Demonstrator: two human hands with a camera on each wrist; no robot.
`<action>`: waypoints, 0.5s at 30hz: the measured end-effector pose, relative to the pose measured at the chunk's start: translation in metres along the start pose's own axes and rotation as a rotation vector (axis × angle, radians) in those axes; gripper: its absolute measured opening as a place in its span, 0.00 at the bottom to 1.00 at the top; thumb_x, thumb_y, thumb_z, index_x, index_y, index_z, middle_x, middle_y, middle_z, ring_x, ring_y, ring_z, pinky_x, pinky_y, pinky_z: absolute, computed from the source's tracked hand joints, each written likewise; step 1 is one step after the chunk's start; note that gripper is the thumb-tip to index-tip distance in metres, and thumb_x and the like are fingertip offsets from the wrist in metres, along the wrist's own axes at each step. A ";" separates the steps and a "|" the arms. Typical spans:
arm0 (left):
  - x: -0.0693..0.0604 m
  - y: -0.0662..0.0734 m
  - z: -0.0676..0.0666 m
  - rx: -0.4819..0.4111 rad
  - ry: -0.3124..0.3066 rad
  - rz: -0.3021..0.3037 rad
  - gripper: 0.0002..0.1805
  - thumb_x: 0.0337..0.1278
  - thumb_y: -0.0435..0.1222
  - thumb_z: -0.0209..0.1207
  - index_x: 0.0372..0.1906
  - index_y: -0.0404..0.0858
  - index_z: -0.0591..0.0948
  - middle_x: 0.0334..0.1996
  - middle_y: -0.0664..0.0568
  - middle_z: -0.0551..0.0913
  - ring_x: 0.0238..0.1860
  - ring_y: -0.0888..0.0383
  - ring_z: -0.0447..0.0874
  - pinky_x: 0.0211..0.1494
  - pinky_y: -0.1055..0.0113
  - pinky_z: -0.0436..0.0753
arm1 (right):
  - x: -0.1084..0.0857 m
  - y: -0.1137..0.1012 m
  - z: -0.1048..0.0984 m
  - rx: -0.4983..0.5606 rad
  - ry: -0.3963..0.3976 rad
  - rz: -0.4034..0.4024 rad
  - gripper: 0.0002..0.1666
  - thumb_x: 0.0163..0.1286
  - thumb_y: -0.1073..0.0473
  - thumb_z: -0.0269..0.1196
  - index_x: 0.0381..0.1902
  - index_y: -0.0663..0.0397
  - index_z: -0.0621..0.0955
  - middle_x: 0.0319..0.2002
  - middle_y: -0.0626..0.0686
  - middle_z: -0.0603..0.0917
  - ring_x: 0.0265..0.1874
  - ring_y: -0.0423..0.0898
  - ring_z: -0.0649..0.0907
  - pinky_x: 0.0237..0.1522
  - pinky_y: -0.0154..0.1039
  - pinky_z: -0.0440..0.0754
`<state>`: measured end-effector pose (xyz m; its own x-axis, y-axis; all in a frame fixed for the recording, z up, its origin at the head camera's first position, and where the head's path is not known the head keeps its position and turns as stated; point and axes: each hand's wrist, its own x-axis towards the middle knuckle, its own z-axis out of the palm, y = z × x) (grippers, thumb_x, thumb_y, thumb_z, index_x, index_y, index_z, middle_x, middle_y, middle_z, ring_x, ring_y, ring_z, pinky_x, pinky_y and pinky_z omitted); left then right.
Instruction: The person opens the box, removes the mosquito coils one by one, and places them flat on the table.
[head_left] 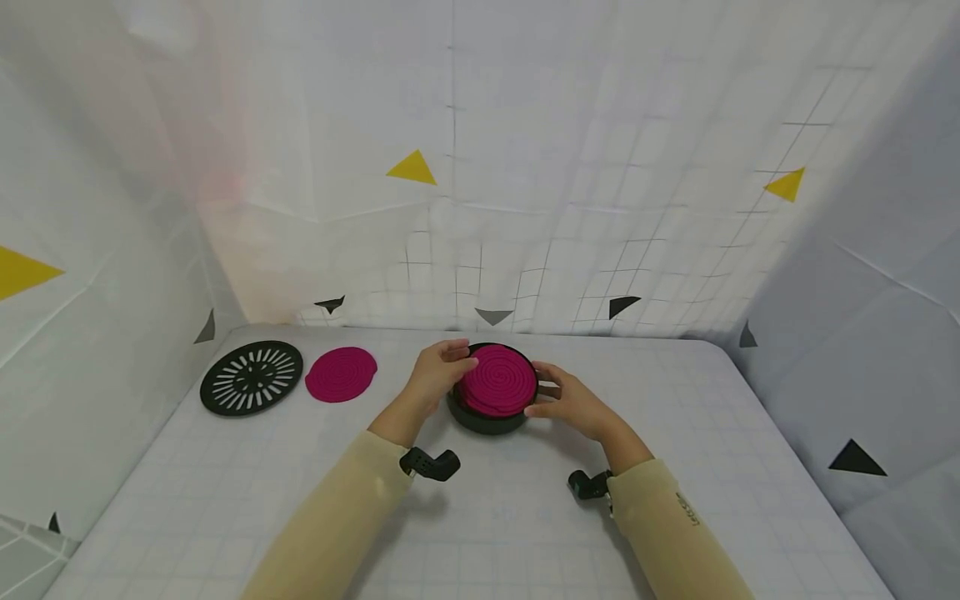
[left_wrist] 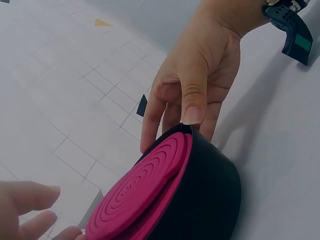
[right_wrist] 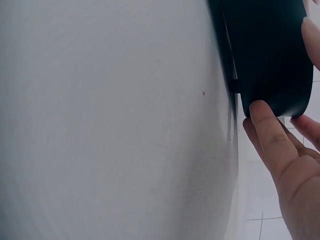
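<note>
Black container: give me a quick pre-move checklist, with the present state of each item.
1. Right hand at the black container: ok, thumb and fingers at its side.
2. Left hand clear of the top pink coil: not ok, the thumb is at the coil's edge.
3. Top pink coil lying flat: not ok, the left wrist view shows a dark gap under part of its edge.
4. Container sitting fully on the table: cannot tell.
5. Slotted black disc off the container: ok, on the table.
6. Loose pink coil out of the container: ok, beside the disc.
</note>
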<state>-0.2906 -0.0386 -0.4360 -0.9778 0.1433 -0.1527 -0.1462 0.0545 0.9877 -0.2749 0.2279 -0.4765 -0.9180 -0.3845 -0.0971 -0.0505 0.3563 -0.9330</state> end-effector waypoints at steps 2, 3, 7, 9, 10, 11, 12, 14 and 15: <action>0.000 0.000 0.001 -0.026 0.009 -0.005 0.26 0.64 0.33 0.64 0.66 0.37 0.75 0.64 0.43 0.76 0.63 0.51 0.76 0.66 0.56 0.76 | 0.000 0.001 0.000 0.002 0.003 -0.001 0.57 0.59 0.60 0.76 0.78 0.55 0.56 0.75 0.60 0.60 0.72 0.62 0.66 0.69 0.56 0.68; 0.000 0.000 0.001 -0.039 0.016 -0.010 0.25 0.64 0.32 0.65 0.66 0.37 0.76 0.64 0.43 0.76 0.63 0.51 0.76 0.65 0.56 0.76 | 0.000 0.002 0.000 0.004 0.002 -0.001 0.57 0.59 0.60 0.76 0.78 0.56 0.56 0.75 0.60 0.60 0.72 0.62 0.65 0.69 0.57 0.67; 0.002 -0.002 0.002 -0.043 0.034 -0.018 0.24 0.64 0.31 0.64 0.65 0.37 0.77 0.63 0.43 0.77 0.61 0.51 0.77 0.65 0.58 0.77 | 0.000 0.003 -0.001 0.006 0.004 -0.001 0.57 0.60 0.60 0.75 0.79 0.55 0.56 0.75 0.60 0.60 0.72 0.62 0.66 0.69 0.56 0.67; 0.002 -0.003 0.002 -0.033 0.038 -0.018 0.24 0.64 0.31 0.64 0.64 0.36 0.77 0.61 0.43 0.78 0.61 0.52 0.77 0.65 0.59 0.76 | 0.000 0.003 0.000 0.006 0.004 -0.002 0.56 0.60 0.60 0.75 0.79 0.55 0.56 0.75 0.60 0.60 0.72 0.62 0.66 0.68 0.56 0.68; 0.002 -0.004 0.002 -0.026 0.040 -0.017 0.24 0.64 0.31 0.64 0.64 0.36 0.77 0.60 0.44 0.79 0.60 0.52 0.77 0.65 0.59 0.76 | 0.000 0.003 0.000 0.005 0.004 -0.003 0.56 0.60 0.60 0.75 0.78 0.55 0.56 0.75 0.60 0.61 0.72 0.61 0.66 0.68 0.56 0.68; 0.002 -0.004 0.002 -0.018 0.041 -0.017 0.24 0.64 0.32 0.64 0.64 0.36 0.77 0.60 0.44 0.80 0.60 0.53 0.77 0.65 0.59 0.76 | 0.000 0.003 0.000 0.006 0.004 -0.003 0.56 0.60 0.60 0.75 0.78 0.55 0.56 0.75 0.60 0.61 0.72 0.61 0.66 0.68 0.56 0.68; 0.002 -0.004 0.002 -0.016 0.041 -0.017 0.24 0.63 0.32 0.64 0.64 0.36 0.77 0.59 0.44 0.80 0.60 0.53 0.77 0.65 0.59 0.76 | 0.000 0.002 0.000 0.007 0.004 -0.004 0.56 0.60 0.60 0.75 0.78 0.55 0.56 0.75 0.60 0.61 0.72 0.61 0.66 0.68 0.55 0.68; 0.002 -0.004 0.003 -0.029 0.037 -0.015 0.24 0.64 0.31 0.64 0.64 0.36 0.78 0.59 0.44 0.80 0.59 0.53 0.78 0.64 0.59 0.77 | 0.000 0.002 0.000 0.006 0.002 -0.006 0.56 0.60 0.59 0.76 0.78 0.55 0.56 0.75 0.60 0.61 0.72 0.61 0.66 0.68 0.56 0.68; 0.001 -0.004 0.003 -0.037 0.034 -0.014 0.23 0.64 0.31 0.64 0.64 0.36 0.78 0.59 0.44 0.80 0.58 0.53 0.79 0.63 0.59 0.78 | 0.000 0.002 0.000 0.007 0.001 -0.006 0.56 0.59 0.60 0.76 0.78 0.55 0.56 0.75 0.60 0.61 0.72 0.61 0.66 0.68 0.55 0.69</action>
<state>-0.2907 -0.0355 -0.4401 -0.9801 0.1089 -0.1662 -0.1650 0.0200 0.9861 -0.2748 0.2287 -0.4787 -0.9183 -0.3853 -0.0912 -0.0532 0.3483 -0.9359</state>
